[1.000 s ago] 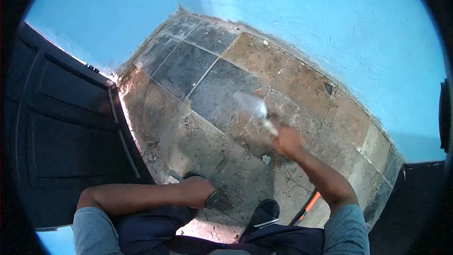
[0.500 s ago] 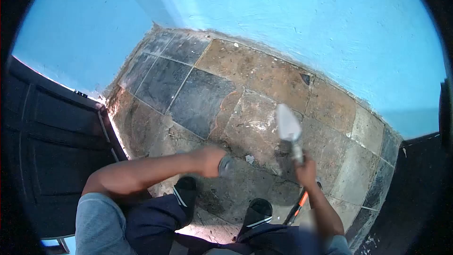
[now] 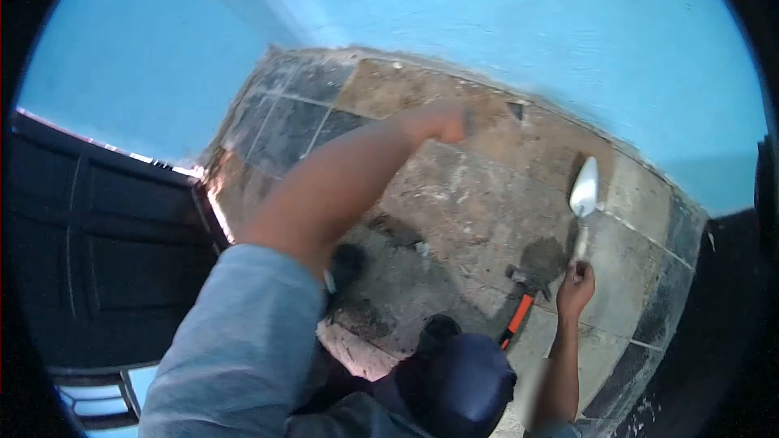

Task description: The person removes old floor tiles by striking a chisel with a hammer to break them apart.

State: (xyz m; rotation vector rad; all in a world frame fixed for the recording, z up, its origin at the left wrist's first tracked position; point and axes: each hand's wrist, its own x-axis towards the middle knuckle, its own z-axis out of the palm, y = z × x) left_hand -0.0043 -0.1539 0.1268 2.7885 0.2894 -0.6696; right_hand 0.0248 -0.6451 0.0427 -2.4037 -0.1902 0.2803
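In my right hand [image 3: 576,282] is a pointing trowel [image 3: 584,186], gripped by its pale handle. Its bright blade points away from me over the tiles on the right. My left hand [image 3: 445,122] reaches far forward over the brown floor near the wall, blurred by motion. Its fingers are closed, with a small grey end showing at the far side of the fist; I cannot tell what this object is. A hammer [image 3: 519,316] with an orange and black handle lies on the floor just left of my right hand.
Worn slate tiles [image 3: 280,126] and stained, patchy floor [image 3: 446,203] stretch to the blue wall [image 3: 487,16]. A small dark chip [image 3: 516,111] lies near the wall's foot. A black panelled door [image 3: 122,251] stands at left. My knee [image 3: 458,381] is bent at the bottom.
My left hand has swung forward and right, toward the wall. My right hand has carried the trowel to the right, and the hammer now shows more fully. My knee has come up into view.
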